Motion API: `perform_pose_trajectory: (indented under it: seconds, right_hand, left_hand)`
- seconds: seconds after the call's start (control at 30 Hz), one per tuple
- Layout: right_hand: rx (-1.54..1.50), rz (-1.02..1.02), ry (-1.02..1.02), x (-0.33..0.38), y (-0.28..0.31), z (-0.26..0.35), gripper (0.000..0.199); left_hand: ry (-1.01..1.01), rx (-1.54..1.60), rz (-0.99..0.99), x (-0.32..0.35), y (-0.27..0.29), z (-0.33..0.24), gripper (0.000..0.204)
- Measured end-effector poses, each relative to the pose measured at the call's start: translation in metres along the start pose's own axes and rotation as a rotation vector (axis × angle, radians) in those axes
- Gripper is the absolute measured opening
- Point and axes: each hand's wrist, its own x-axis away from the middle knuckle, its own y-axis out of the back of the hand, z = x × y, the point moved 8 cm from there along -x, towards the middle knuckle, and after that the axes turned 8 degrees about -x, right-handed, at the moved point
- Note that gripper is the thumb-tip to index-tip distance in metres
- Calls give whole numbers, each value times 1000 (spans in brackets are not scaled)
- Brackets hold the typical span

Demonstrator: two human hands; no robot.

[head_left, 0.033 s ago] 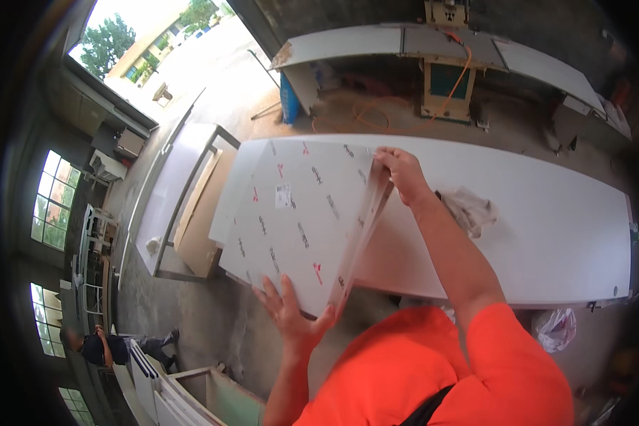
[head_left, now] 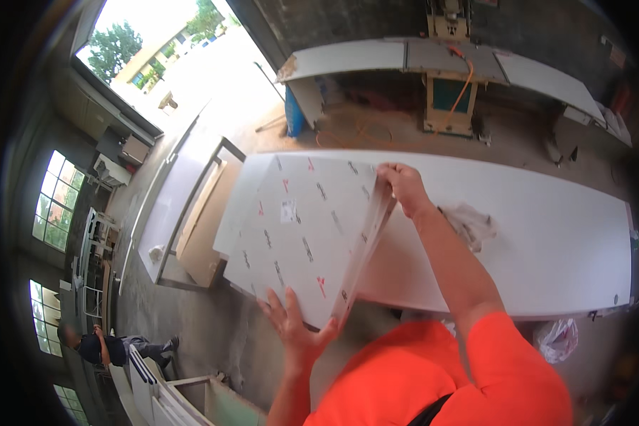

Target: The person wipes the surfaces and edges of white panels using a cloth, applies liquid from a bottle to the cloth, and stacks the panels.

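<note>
A flat white panel (head_left: 266, 227), wrapped in clear film printed with black and red marks, lies tilted over the left end of a long white worktable (head_left: 547, 227). A small white label (head_left: 288, 211) sits on its face. My left hand (head_left: 298, 328) grips the near edge by the right corner, fingers spread over the film and thumb along the side. At the far right corner, my right hand (head_left: 403, 186) pinches the edge, where loose film shows along the side. The fingers' undersides are hidden. Right of my right forearm lies a crumpled whitish cloth or plastic (head_left: 470, 226).
Left of the worktable stands a framed cabinet or table (head_left: 170, 227). Another long bench (head_left: 355, 57) with an orange hose (head_left: 468, 82) runs along the back wall. A person (head_left: 113, 348) is at the lower left beside stacked white panels (head_left: 145, 387). A plastic bag (head_left: 557, 337) hangs below the table's near edge.
The whole scene sits slightly lower in the picture now. Both hands keep their places on the panel.
</note>
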Motion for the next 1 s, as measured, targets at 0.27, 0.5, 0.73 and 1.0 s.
perform_pose_trajectory:
  seconds: [0.27, 0.5, 0.73, 1.0]
  right_hand:
    - [121, -86, 74, -36, 11, 3, 26]
    - [29, -72, 105, -31, 10, 6, 27]
    - [452, -101, 344, -34, 5, 23, 32]
    - [232, -63, 383, -26, -6, 3, 32]
  left_hand:
    - [-36, 14, -62, -9, 4, -11, 113]
    - [-22, 8, -58, -10, 4, -11, 113]
    - [-28, -29, -99, -9, 5, -10, 116]
    - [90, 301, -255, 2, 0, 19, 118]
